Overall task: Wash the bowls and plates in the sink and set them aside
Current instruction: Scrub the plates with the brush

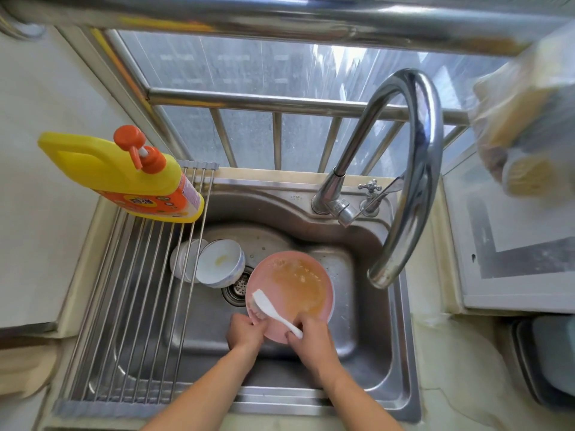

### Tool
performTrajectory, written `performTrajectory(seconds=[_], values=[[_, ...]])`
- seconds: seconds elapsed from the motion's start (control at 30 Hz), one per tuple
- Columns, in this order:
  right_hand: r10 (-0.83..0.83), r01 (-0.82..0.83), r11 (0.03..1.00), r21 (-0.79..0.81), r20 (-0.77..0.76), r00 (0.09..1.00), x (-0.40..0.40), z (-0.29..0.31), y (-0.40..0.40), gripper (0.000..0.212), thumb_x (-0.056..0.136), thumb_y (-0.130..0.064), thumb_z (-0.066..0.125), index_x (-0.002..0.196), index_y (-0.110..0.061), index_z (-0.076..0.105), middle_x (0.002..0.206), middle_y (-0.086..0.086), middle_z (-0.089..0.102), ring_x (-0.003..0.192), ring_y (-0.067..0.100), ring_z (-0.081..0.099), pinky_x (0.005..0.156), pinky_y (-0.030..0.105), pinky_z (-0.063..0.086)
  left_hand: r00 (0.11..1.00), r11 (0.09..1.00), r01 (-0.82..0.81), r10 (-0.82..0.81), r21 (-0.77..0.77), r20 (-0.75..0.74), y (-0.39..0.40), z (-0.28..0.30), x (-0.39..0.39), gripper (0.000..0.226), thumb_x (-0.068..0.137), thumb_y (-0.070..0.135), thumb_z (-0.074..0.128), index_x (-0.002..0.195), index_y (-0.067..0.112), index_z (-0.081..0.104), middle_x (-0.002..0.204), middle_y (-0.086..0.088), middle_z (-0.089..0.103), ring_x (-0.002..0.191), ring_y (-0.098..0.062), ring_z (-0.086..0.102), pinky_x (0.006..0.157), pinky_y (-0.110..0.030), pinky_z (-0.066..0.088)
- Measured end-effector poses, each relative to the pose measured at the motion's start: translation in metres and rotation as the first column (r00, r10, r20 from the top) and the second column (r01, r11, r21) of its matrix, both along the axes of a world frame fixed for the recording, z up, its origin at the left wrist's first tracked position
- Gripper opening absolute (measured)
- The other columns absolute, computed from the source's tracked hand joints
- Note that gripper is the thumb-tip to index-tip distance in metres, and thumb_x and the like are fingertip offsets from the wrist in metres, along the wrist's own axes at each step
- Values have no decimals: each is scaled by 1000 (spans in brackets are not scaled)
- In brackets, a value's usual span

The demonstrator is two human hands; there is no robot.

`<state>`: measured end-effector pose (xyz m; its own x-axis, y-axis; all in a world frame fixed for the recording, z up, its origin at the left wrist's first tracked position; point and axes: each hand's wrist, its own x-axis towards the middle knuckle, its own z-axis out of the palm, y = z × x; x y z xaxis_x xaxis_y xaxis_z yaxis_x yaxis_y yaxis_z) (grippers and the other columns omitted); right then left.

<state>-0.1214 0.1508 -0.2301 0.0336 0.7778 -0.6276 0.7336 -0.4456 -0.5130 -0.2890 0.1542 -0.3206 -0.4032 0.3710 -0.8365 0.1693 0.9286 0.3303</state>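
Two bowls (217,262), one plate (292,290)

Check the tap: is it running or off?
Off. No stream falls from the tap spout above the sink, and the pink plate beneath remains greasy.

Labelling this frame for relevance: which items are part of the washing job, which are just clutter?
Job: round pink plate, white plastic rice scoop, white ceramic bowls, steel sink, left hand, right hand.
Clutter: yellow detergent bottle, roll-up steel rack, bagged food.
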Motion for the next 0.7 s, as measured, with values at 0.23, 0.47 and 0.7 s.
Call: performTrajectory(seconds=[0.23,0.47,0.7], values=[[-103,99,993,61,74,992,13,-14,4,15,87,-30,60,82,-20,51,90,10,68,88,36,64,68,37,47,979,979,173,-183,-106,-95,-1,-58,-13,39,60,44,57,75,10,68,65,-7,73,66,-32,74,72,-40,63],[-116,107,988,113,74,991,15,-7,9,12,88,-22,56,78,-17,52,80,8,64,76,35,61,62,36,45,962,983,164,-177,-79,-208,28,50,11,16,80,19,61,85,9,73,83,-10,74,84,-34,69,76,-33,57],[-79,78,997,14,102,992,19,2,15,7,91,-24,54,88,-17,55,93,10,67,87,35,64,68,38,48,963,982,172,-185,-81,-196,32,72,12,12,82,17,67,86,8,73,90,-13,74,92,-35,69,68,-27,46]])
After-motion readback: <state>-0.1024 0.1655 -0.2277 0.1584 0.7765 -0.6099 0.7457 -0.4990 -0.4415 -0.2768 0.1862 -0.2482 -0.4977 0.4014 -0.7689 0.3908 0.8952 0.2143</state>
